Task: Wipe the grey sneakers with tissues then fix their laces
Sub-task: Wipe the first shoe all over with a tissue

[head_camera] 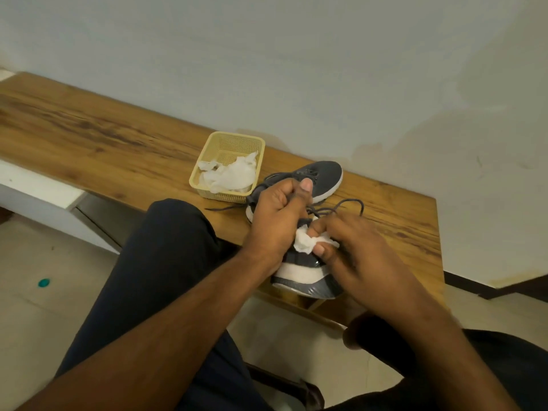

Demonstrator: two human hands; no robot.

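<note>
At the near right edge of the wooden table (89,137), the left hand (275,221) is clasping the nearer grey sneaker (302,274) around its upper, sole tilting toward the viewer, while the right hand (355,247) is pinching a crumpled tissue (305,243) against it. The second sneaker (320,176) is lying just beyond, beside the yellow basket (228,140) holding more tissues. The shoe is probably handling light and pliant, the firm heel offering the steadiest hold; the tissue is looking soft and prone to tearing.
</note>
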